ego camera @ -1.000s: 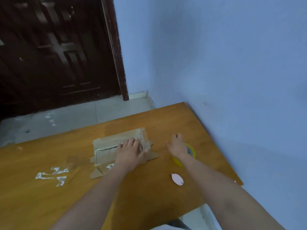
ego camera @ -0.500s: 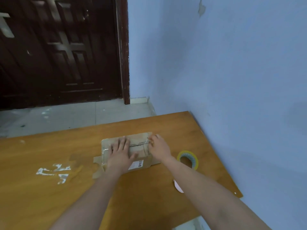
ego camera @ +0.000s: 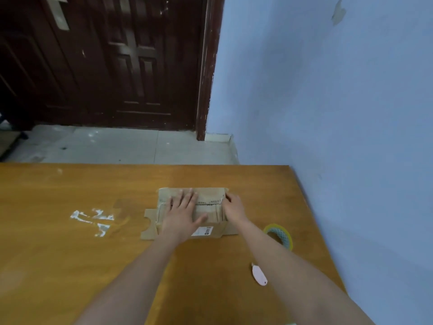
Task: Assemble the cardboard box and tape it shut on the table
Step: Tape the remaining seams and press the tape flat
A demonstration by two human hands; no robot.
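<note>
Pale blue walls meet at a corner beside a dark brown panelled wooden door (ego camera: 117,62), with grey floor tiles (ego camera: 131,146) running up to the far edge of an orange-brown wooden worktop (ego camera: 58,266). Near the middle of the worktop lies a flattened brown cardboard box (ego camera: 212,197), its flaps spread out to the left and right and a small white printed label (ego camera: 203,231) on its near side. Old clear tape shows along the seam across its top.

The left hand (ego camera: 182,216) rests flat on the box, fingers straight and slightly spread, thumb out to the right, pressing the cardboard down. The right hand (ego camera: 234,207) is at the box's right end, its fingers curled over the edge there; whether they actually pinch the cardboard cannot be told.

Just right of the right forearm, near the worktop's right edge, lies a roll of tape with a yellow rim (ego camera: 280,235), apart from the box. Nearer the person sits a small pink oval object (ego camera: 259,275), partly behind the forearm. White smeared paint marks (ego camera: 93,219) stain the worktop well to the left of the box.
</note>
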